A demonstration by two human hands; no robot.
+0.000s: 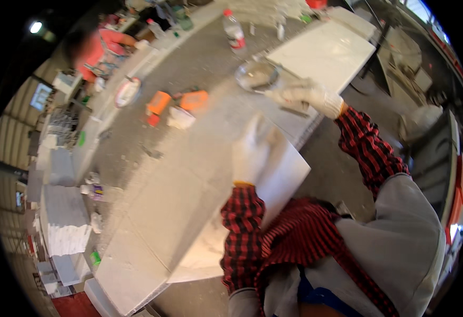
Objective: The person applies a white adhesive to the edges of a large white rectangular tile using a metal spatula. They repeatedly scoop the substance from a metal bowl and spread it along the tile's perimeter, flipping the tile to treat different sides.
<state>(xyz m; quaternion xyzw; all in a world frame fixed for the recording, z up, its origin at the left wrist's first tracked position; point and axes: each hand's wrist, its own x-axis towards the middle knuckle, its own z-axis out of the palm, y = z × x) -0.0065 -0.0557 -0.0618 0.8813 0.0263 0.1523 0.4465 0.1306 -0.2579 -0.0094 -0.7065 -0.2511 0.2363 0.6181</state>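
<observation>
Co-worker (95,55): far left, pink top, across the bench (118,153); we can't make out their grip.
Orange blocks (193,100): 2, on the bench, left of the bowl.
Left hand (251,150): white glove, blurred, at the white panel's upper part; we can't tell whether the fingers pinch it or lie against it.
White panel (287,171): tilted at the bench's near side, just below and right of the left hand, the nearer of 2; we read its long axis as lower left to upper right.
Bowl (239,79): round, left of the right hand.
Right hand (313,98): gloved, fingers bunched, beyond the panel's upper end; we can't tell what they pinch.
</observation>
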